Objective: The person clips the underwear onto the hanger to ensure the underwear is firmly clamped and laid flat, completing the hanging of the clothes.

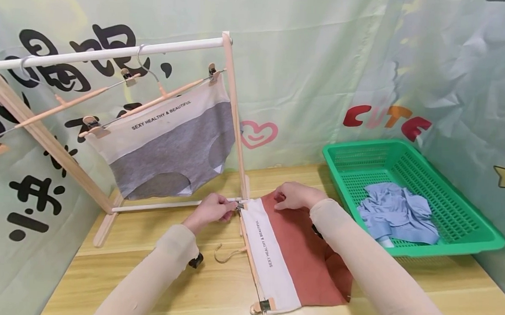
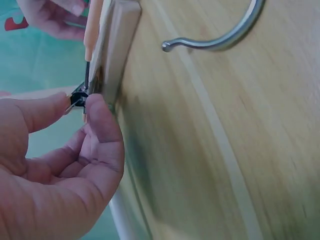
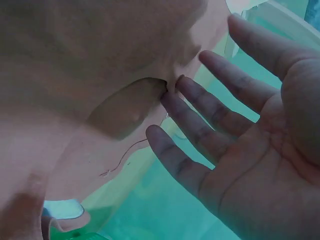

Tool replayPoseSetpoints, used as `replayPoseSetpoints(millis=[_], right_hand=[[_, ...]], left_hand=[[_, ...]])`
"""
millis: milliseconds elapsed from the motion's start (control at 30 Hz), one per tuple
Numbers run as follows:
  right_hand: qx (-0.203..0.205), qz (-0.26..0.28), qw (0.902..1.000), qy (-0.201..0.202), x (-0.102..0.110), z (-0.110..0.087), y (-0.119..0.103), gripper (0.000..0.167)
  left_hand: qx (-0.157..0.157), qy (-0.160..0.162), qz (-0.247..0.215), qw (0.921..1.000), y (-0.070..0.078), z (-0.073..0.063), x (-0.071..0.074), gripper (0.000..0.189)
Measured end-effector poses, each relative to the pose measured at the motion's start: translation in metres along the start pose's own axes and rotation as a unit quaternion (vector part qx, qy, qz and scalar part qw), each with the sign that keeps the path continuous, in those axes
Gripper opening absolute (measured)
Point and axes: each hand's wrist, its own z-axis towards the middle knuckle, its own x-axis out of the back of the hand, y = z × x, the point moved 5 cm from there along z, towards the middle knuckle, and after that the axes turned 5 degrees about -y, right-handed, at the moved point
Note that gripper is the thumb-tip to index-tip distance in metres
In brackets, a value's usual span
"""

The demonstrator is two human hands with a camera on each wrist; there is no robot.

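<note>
Rust-red underwear with a white printed waistband lies on the table, its waistband along a wooden clip hanger. My left hand pinches the clip at the hanger's far end between thumb and forefinger. At the near end, another clip sits on the waistband's corner. My right hand is at the far side of the underwear, and its loosely spread fingers touch the cloth's edge. The hanger's metal hook points left, flat over the table.
At the left stands a wooden rack with a white rail. Grey underwear hangs there from a clip hanger, beside another hanger without clothing. A green basket at the right holds crumpled blue cloth.
</note>
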Motion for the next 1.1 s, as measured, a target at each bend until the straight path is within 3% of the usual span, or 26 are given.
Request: replayPoseSetpoints(millis=[133,233,367,467,533,633,767,900,1100], right_hand=[[-0.003,-0.014,0.9999,-0.007,-0.002,0.002,-0.003,0.037],[0.0,-0.026,0.9997,-0.004,-0.002,0.003,-0.004,0.032],[0.014,-0.03,0.9994,0.003,-0.002,0.005,-0.006,0.019],[0.023,-0.036,0.999,0.01,-0.002,0.004,-0.004,0.018],[0.026,-0.041,0.9988,0.013,-0.001,0.002,-0.003,0.018],[0.014,-0.041,0.9989,0.017,0.0,-0.001,0.001,0.018],[-0.003,-0.035,0.9992,0.02,-0.001,-0.003,0.004,0.019],[-0.005,-0.033,0.9992,0.021,-0.002,-0.002,0.002,0.026],[0.007,-0.033,0.9994,0.013,-0.005,0.0,-0.003,0.031]], left_hand=[[0.005,0.002,-0.008,0.9999,-0.005,0.002,0.003,0.027],[-0.004,0.012,0.014,0.9998,-0.005,-0.003,0.006,0.03],[-0.041,0.065,0.1,0.992,-0.001,-0.023,0.01,0.03],[-0.062,0.086,0.141,0.9844,0.001,-0.046,0.002,0.031],[-0.063,0.062,0.135,0.9869,-0.001,-0.061,-0.012,0.033],[-0.052,-0.014,0.09,0.9945,-0.008,-0.082,-0.039,0.035],[-0.032,-0.096,0.016,0.9947,-0.015,-0.103,-0.071,0.037],[-0.013,-0.121,-0.058,0.9909,-0.021,-0.114,-0.089,0.028],[0.008,-0.136,-0.146,0.9799,-0.028,-0.115,-0.105,0.015]])
